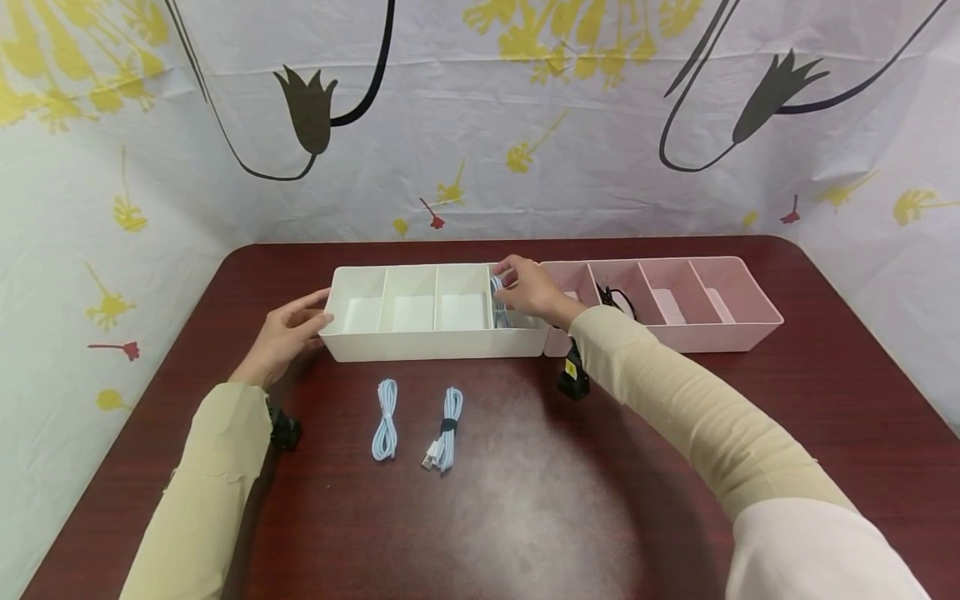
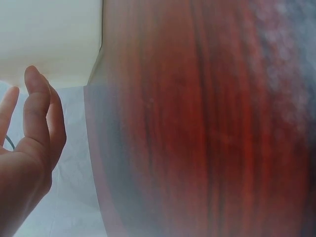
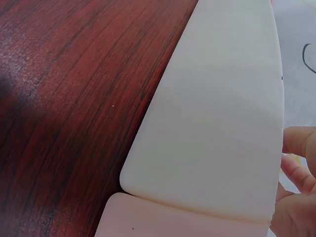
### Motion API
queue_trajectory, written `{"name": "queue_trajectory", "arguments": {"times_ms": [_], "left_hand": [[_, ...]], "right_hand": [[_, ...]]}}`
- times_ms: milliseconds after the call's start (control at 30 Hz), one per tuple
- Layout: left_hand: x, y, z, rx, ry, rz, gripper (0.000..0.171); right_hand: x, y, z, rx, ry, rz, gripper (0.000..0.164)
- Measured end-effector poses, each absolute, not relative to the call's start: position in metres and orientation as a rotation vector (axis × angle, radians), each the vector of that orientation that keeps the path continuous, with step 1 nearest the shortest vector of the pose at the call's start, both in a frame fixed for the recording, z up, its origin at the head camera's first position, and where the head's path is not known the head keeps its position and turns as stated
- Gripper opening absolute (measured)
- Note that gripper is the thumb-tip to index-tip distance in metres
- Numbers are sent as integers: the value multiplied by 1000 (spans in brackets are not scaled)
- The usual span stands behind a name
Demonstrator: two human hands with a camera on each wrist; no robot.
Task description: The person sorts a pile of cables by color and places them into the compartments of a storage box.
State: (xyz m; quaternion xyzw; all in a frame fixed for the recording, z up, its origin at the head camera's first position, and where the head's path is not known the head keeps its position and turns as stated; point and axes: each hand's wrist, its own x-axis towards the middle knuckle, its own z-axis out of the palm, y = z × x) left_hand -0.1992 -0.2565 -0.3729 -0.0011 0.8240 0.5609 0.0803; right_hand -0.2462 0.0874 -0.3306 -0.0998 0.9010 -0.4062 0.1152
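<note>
A long white divided box (image 1: 442, 345) stands on the table, its end against a pink divided box (image 1: 720, 337). My right hand (image 1: 534, 293) reaches over the rim into the white box's rightmost compartment, where its thumb and fingers pinch a coiled light blue cable (image 1: 498, 310). In the right wrist view, the box's wall hides most of that hand's (image 3: 298, 197) work. At the left end of the white box, my left hand (image 1: 281, 337) touches the wall with extended fingers. The left wrist view shows those fingers (image 2: 37, 106) against the box.
Nearer me on the table (image 1: 525, 517) lie a coiled light blue cable (image 1: 385, 421) and another bundled with a black strap (image 1: 447, 429), its plug showing. A black cable (image 1: 617, 298) sits in the pink box. A patterned sheet (image 1: 480, 125) hangs behind the table.
</note>
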Motion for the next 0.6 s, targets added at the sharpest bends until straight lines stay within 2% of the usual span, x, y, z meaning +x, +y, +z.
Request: {"name": "queue_trajectory", "arguments": {"times_ms": [600], "left_hand": [[-200, -256, -373, 3, 2467, 1669, 61]], "right_hand": [[-240, 92, -329, -410, 2670, -1151, 35]]}}
